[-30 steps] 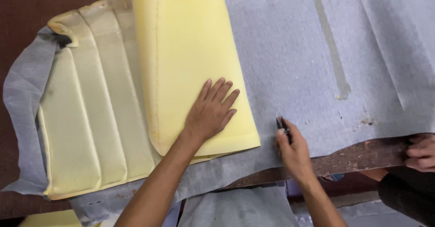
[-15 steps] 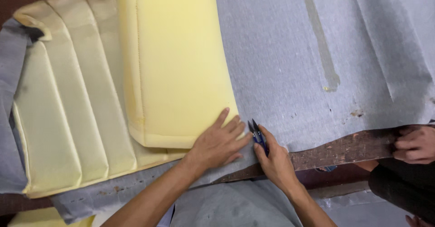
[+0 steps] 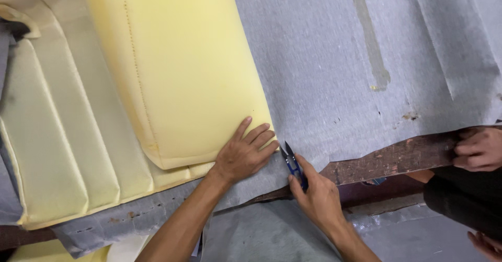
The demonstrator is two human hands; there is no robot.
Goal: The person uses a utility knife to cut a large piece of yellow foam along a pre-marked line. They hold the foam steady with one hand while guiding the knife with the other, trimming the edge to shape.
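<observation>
1. Right hand [image 3: 319, 199], 6 o'clock low in frame: fingers curled round blue-handled thread snips [image 3: 293, 163], thumb and forefinger pinching the grips. Blades point to 11 o'clock, tips on the grey fabric sheet [image 3: 334, 68] near its ragged edge.
2. Left hand [image 3: 243, 155], at 9 o'clock from the snips and just beside them: flat, palm down, fingers slightly spread, lying across the corner of the yellow foam pad [image 3: 183, 68] and onto the grey sheet.
3. Foam pad runs from that hand up to 12 o'clock; a stitched seam follows its left edge.
4. Ribbed cream cushion panel [image 3: 63, 152] sits at 9 o'clock, partly under the pad.
5. Dark wooden table edge [image 3: 397, 160] shows at 3 o'clock below the sheet.
6. Another person's hand [image 3: 478, 148], far at 3 o'clock, fingers bunched on the sheet edge.
</observation>
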